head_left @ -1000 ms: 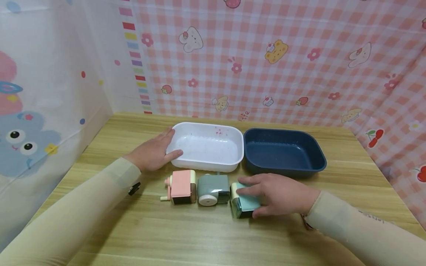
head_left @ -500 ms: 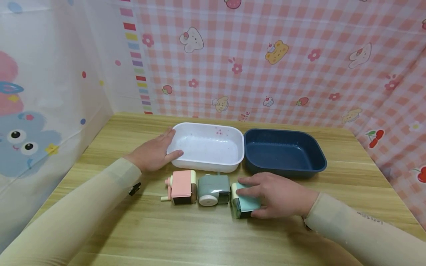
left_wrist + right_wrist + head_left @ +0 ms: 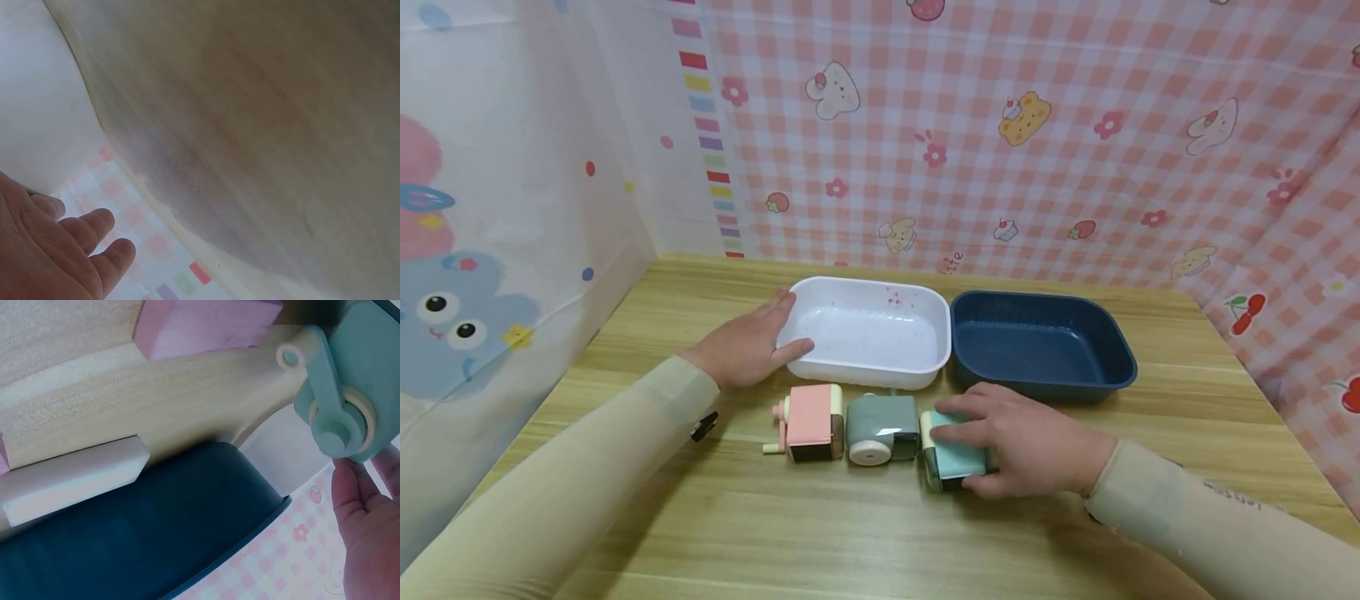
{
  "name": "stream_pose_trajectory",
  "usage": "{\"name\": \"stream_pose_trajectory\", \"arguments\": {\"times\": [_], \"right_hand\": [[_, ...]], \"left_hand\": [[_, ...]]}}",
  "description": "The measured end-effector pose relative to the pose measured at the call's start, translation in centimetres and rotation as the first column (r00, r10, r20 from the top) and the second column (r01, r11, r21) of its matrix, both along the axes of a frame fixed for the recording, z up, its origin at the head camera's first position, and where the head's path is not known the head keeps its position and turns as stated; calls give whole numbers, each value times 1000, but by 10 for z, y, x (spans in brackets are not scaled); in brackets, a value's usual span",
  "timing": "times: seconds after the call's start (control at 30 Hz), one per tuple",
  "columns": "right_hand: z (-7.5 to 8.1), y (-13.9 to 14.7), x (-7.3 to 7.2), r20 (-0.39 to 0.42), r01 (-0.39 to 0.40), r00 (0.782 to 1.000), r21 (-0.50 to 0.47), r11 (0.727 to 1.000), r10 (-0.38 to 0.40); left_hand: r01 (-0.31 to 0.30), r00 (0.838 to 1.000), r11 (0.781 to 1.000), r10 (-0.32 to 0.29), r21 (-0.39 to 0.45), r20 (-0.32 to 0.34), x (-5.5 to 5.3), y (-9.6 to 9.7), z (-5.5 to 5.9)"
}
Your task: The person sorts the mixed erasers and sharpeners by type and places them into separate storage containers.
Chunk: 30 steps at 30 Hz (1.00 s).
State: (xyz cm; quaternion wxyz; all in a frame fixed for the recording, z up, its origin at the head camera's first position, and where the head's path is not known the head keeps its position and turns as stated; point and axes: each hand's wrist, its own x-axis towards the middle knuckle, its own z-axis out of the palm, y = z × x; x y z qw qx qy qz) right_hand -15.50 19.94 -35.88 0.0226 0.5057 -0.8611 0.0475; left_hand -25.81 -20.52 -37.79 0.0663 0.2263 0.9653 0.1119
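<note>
In the head view, my left hand (image 3: 748, 342) rests at the left end of a white plastic tray (image 3: 865, 373). Its thumb lies over the tray's near rim, and the other fingers extend along the outside. My right hand (image 3: 1030, 437) holds a mint-green crank pencil sharpener (image 3: 958, 454), two fingers across its top and the thumb at its near edge. In the right wrist view, the sharpener's crank (image 3: 328, 394) shows beside the fingertips. A grey-green pencil sharpener (image 3: 880, 417) stands left of it, and a pink one (image 3: 810, 421) with a cream crank handle stands farther left.
A navy tray (image 3: 1037, 390) sits against the white tray's right side. Everything stands on a wood-grain table (image 3: 820, 533) with patterned cloth (image 3: 962, 192) behind. In the right wrist view, a pinkish-purple block (image 3: 206, 328) and a pale bar (image 3: 75, 481) appear; their kind is unclear.
The right hand has shifted slightly, its thumb sliding a little to the left along the mint sharpener's near edge. The left hand and the trays keep their places.
</note>
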Motion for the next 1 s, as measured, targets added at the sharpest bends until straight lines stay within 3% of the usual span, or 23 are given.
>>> {"name": "stream_pose_trajectory", "arguments": {"times": [0.6, 1.0], "right_hand": [[20, -2, 6, -110, 19, 994, -58, 998, -25], [40, -5, -5, -203, -18, 979, -94, 995, -2]], "left_hand": [[0, 1000, 1000, 0, 7, 6, 0, -2, -1], [-3, 1000, 1000, 3, 24, 5, 0, 0, -1]]}}
